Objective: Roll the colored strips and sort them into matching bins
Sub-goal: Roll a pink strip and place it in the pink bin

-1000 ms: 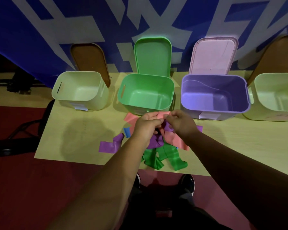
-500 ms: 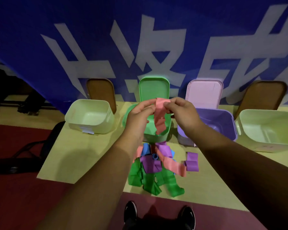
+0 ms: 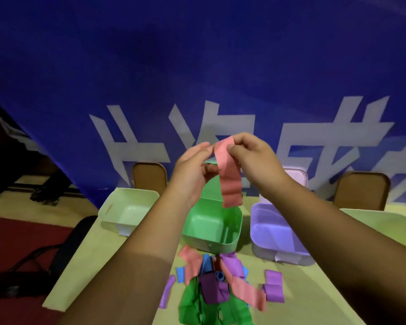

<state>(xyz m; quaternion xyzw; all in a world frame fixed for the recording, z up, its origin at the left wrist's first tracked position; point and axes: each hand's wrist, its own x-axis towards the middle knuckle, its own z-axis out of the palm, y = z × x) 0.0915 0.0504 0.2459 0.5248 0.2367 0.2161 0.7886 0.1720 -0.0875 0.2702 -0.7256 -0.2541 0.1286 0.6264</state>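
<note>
Change: 1 s ago both hands were low over the strip pile; now they are raised in front of the blue banner, and the red strip is clear of the pile
Task thing: the red strip hangs by its top end, wavy and unrolled, with its lower end above the green bin
Right hand: its grip is narrow, with thumb and forefinger pinching the strip's top corner
Left hand: fingertips reach the strip's left edge, but I cannot tell whether its grip closes on the strip
Meaning: picking looks done and rolling has probably not begun, since no coil shows at either end
Table: red, blue, purple and green strips lie heaped near the front edge, with nothing seen in the bins
Bins: 4 in a row, pale green, green, purple and pale green
Hidden: the forearms cover part of the purple bin and the pile's edges, and the hands mask most of the green lid
Cut off: the right-hand pale bin runs out of view
Unclear: no red bin shows, so the matching bin cannot be named
</note>
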